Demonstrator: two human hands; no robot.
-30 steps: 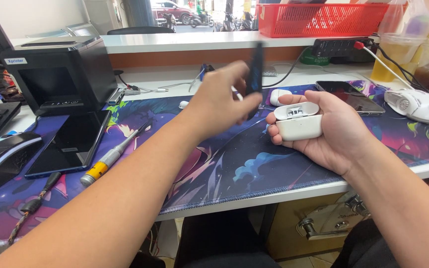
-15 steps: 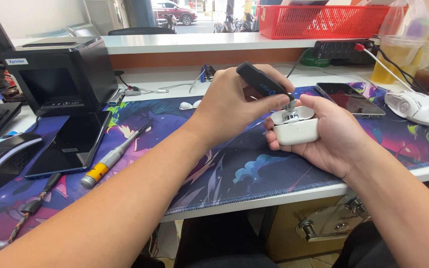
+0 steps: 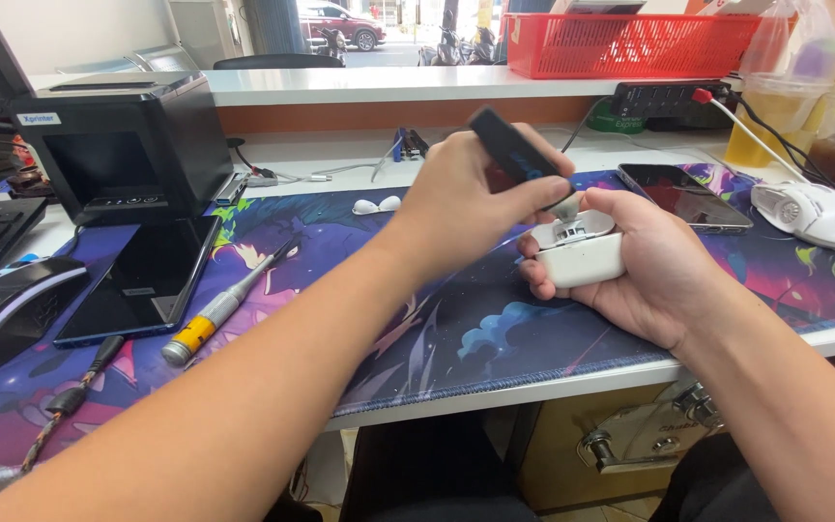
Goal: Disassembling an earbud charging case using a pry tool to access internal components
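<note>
My right hand [image 3: 654, 261] grips a white earbud charging case [image 3: 582, 253] with its lid open, held above the colourful desk mat [image 3: 456, 338]. My left hand [image 3: 461, 208] holds a dark, slim cleaning tool [image 3: 514, 155] tilted down, its pale tip [image 3: 564, 205] touching the inside of the open case. Two white earbuds [image 3: 377, 205] lie on the mat just left of my left hand.
A screwdriver with a yellow band [image 3: 219, 309] and a dark phone [image 3: 142, 280] lie on the mat's left. A black printer [image 3: 118, 145], keyboard and black mouse [image 3: 7, 309] stand further left. Another phone [image 3: 683, 195], a white mouse [image 3: 809, 213], drink cups and a red basket [image 3: 630, 43] are at right.
My left hand brought the dark tool down from upright to a tilt and moved it right until its tip reached the open case. My right hand kept holding the case.
</note>
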